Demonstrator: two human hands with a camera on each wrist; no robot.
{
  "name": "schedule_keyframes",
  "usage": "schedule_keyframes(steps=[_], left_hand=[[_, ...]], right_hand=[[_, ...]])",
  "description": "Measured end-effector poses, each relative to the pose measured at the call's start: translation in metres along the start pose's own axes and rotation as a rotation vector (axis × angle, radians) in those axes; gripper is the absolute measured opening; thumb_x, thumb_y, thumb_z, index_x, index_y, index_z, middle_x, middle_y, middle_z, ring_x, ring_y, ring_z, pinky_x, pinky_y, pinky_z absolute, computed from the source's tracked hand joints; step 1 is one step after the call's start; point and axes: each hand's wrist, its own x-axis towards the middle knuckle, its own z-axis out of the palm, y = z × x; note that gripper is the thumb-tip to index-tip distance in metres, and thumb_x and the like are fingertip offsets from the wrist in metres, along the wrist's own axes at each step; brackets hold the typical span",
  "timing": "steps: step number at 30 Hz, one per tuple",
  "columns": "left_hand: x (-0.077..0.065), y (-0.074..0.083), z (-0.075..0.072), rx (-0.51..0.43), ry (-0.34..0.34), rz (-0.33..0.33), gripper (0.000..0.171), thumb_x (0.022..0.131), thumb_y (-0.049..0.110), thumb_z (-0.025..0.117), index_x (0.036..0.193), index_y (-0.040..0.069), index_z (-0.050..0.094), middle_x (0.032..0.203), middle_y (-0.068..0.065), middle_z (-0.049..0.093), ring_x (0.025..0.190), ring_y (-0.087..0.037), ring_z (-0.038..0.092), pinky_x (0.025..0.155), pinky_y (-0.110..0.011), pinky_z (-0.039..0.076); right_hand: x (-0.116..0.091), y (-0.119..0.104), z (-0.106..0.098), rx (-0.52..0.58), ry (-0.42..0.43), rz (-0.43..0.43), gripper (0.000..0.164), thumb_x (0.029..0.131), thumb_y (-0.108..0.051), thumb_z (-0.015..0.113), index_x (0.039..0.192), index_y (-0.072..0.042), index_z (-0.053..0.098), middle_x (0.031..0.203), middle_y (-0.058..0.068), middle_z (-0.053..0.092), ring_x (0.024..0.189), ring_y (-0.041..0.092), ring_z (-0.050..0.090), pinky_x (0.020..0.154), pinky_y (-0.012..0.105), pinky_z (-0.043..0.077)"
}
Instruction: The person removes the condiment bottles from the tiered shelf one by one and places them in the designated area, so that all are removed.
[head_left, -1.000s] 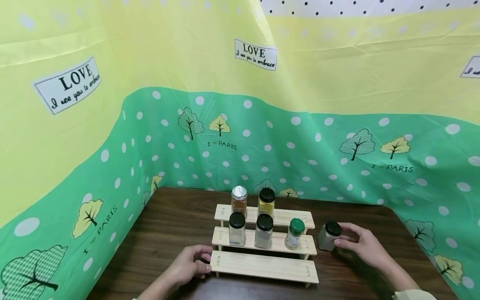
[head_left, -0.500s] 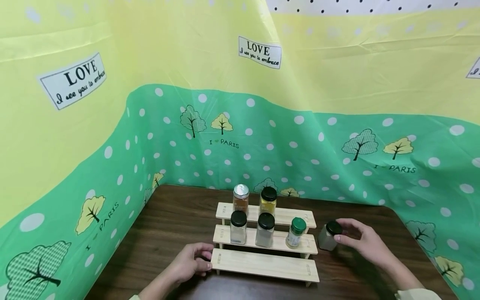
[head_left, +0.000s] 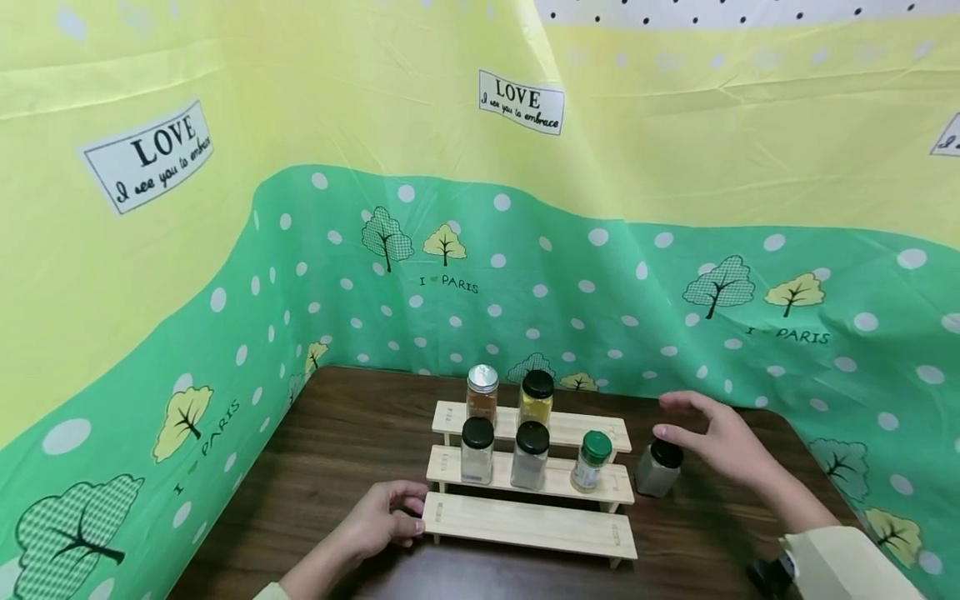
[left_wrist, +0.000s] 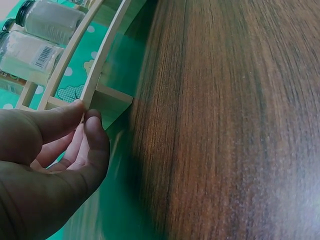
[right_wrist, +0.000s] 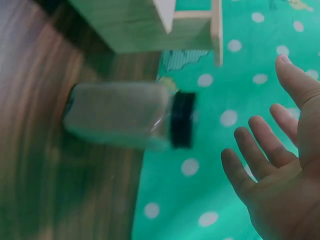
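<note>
A three-tier wooden spice rack (head_left: pixel 528 523) stands on the brown table. My left hand (head_left: pixel 381 521) pinches the left end of its lowest tier; in the left wrist view the thumb (left_wrist: pixel 65 120) and fingers meet at the board's corner. To the right of the rack, a black-capped spice jar (head_left: pixel 658 473) with greyish contents stands upright on the table. Just above and behind it is my right hand (head_left: pixel 716 435), fingers spread and holding nothing. The right wrist view shows a gap between this hand (right_wrist: pixel 285 165) and the jar's black cap (right_wrist: pixel 183 120).
On the middle tier stand two black-capped jars (head_left: pixel 477 454) and a green-capped shaker (head_left: pixel 590 463). The top tier bears a silver-capped jar (head_left: pixel 482 396) and a yellow jar with a black cap (head_left: pixel 536 398). A patterned green and yellow cloth (head_left: pixel 420 317) hangs behind and left of the table (head_left: pixel 352 442).
My right hand has let go of the jar beside the rack and risen up and back from it. The jar stays in place. My left hand keeps its hold on the rack.
</note>
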Motion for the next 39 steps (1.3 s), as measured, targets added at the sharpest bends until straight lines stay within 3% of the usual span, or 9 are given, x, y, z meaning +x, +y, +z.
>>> schedule_keyframes(steps=[11, 19, 31, 39], left_hand=[[0.0, 0.001, -0.001, 0.012, -0.006, 0.008, 0.057, 0.085, -0.008, 0.073, 0.136, -0.017, 0.05, 0.103, -0.015, 0.063, 0.08, -0.02, 0.068, 0.066, -0.033, 0.059], [0.002, 0.0, -0.002, 0.017, -0.011, -0.002, 0.057, 0.085, -0.008, 0.073, 0.136, -0.016, 0.051, 0.103, -0.015, 0.062, 0.079, -0.02, 0.068, 0.066, -0.034, 0.06], [0.001, -0.001, 0.0, 0.007, -0.013, -0.012, 0.058, 0.084, -0.008, 0.072, 0.137, -0.017, 0.049, 0.103, -0.014, 0.063, 0.08, -0.021, 0.068, 0.066, -0.033, 0.058], [0.002, -0.001, 0.0, 0.013, -0.016, -0.022, 0.058, 0.085, -0.009, 0.072, 0.137, -0.016, 0.049, 0.103, -0.014, 0.063, 0.08, -0.022, 0.069, 0.066, -0.034, 0.059]], right_hand=[[0.036, -0.051, 0.014, 0.177, -0.087, -0.11, 0.051, 0.096, -0.035, 0.073, 0.137, -0.009, 0.059, 0.134, 0.014, 0.063, 0.121, 0.037, 0.062, 0.084, 0.029, 0.059], [0.057, -0.084, 0.036, 0.202, -0.148, -0.182, 0.054, 0.094, -0.035, 0.075, 0.139, -0.011, 0.058, 0.131, 0.011, 0.064, 0.117, 0.032, 0.066, 0.092, 0.04, 0.058], [0.07, -0.116, 0.058, 0.249, -0.232, -0.203, 0.062, 0.093, -0.038, 0.076, 0.145, -0.012, 0.053, 0.135, 0.013, 0.062, 0.117, 0.033, 0.066, 0.093, 0.047, 0.058], [0.069, -0.123, 0.062, 0.258, -0.252, -0.212, 0.053, 0.094, -0.036, 0.076, 0.138, -0.012, 0.06, 0.126, 0.006, 0.066, 0.113, 0.029, 0.068, 0.094, 0.046, 0.057]])
